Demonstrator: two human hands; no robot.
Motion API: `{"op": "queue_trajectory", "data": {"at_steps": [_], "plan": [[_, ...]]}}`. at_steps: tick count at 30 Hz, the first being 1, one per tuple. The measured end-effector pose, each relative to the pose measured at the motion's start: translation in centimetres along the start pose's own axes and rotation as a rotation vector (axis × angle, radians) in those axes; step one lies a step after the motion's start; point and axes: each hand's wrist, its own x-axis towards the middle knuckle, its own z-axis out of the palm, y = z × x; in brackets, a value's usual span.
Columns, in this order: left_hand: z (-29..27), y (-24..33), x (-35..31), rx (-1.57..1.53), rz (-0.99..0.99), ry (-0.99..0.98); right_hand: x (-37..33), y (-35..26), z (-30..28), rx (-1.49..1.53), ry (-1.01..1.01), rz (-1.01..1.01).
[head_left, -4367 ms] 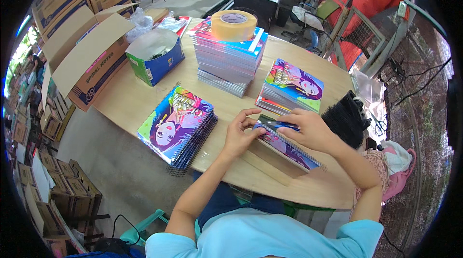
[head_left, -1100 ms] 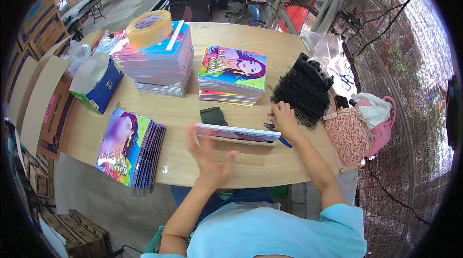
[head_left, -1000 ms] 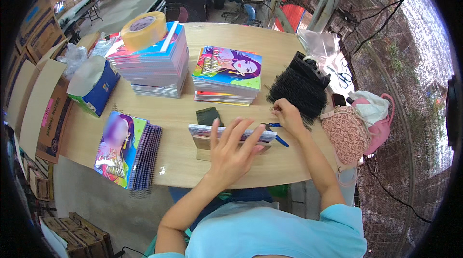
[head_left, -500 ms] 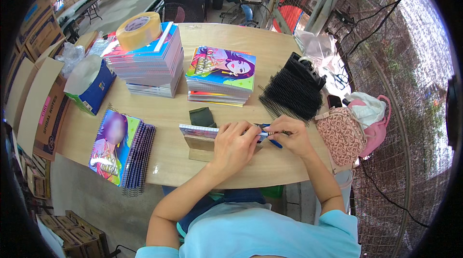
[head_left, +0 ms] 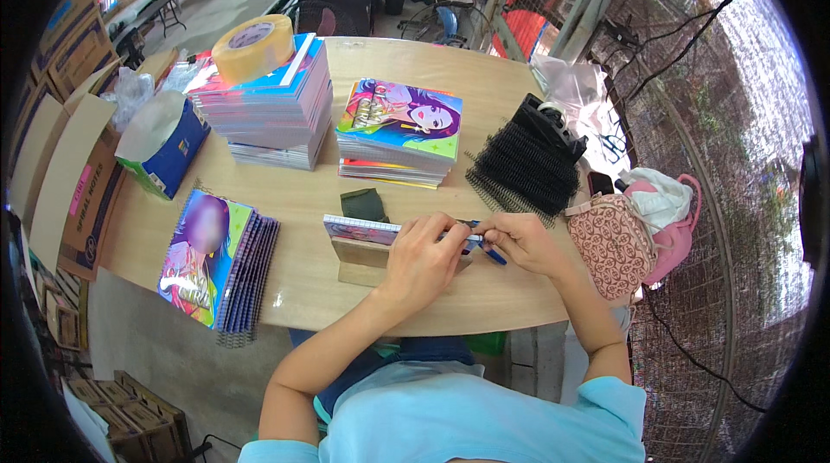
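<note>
A small notebook (head_left: 367,230) stands on edge against a low wooden block (head_left: 361,255) near the table's front. My left hand (head_left: 424,251) is closed over its right part, thumb and fingers pressed along the top edge. At the notebook's right end my right hand (head_left: 516,241) pinches, its fingertips nearly meeting the left ones. What they pinch is too small to make out. Beneath those fingers show the blue handles of a hand tool, probably pliers (head_left: 494,255). Behind the notebook lies a dark green folded piece (head_left: 363,205).
Left are coil-bound notebooks (head_left: 206,255); behind, stacked notebooks (head_left: 398,130) and a taller stack (head_left: 272,117) topped by a tape roll (head_left: 253,50). Black spiral coils (head_left: 527,165) and a patterned pouch (head_left: 609,242) lie right. A blue box (head_left: 164,147) and carton (head_left: 95,204) flank the left edge.
My right hand has turned slightly and its fingers have curled in more at the notebook's end. My left hand keeps its hold. The whole view has shifted a little.
</note>
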Motion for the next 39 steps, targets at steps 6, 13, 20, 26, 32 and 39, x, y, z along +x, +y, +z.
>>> {"op": "queue_trajectory", "data": {"at_steps": [6,13,20,26,32,39], "plan": [[-0.2,0.2,0.1,-0.065,-0.052,-0.021,0.6,-1.4,0.3,-0.129,0.001,-0.07],[0.4,0.1,-0.1,-0.141,-0.066,0.009,1.1,-0.1,0.4,-0.385,0.042,-0.347],[1.5,0.9,-0.3,0.113,0.027,-0.003,10.7,1.3,0.2,-0.02,-0.249,-0.039],[1.7,1.5,0.0,0.176,-0.003,-0.031,17.7,3.4,10.7,-0.415,-0.606,-0.456],[0.9,1.3,0.4,0.066,-0.058,-0.047,14.5,3.1,5.6,-0.334,-0.557,-0.238],[0.3,1.6,1.2,0.018,-0.109,-0.188,5.2,5.7,-1.0,-0.2,-0.289,0.024]]}}
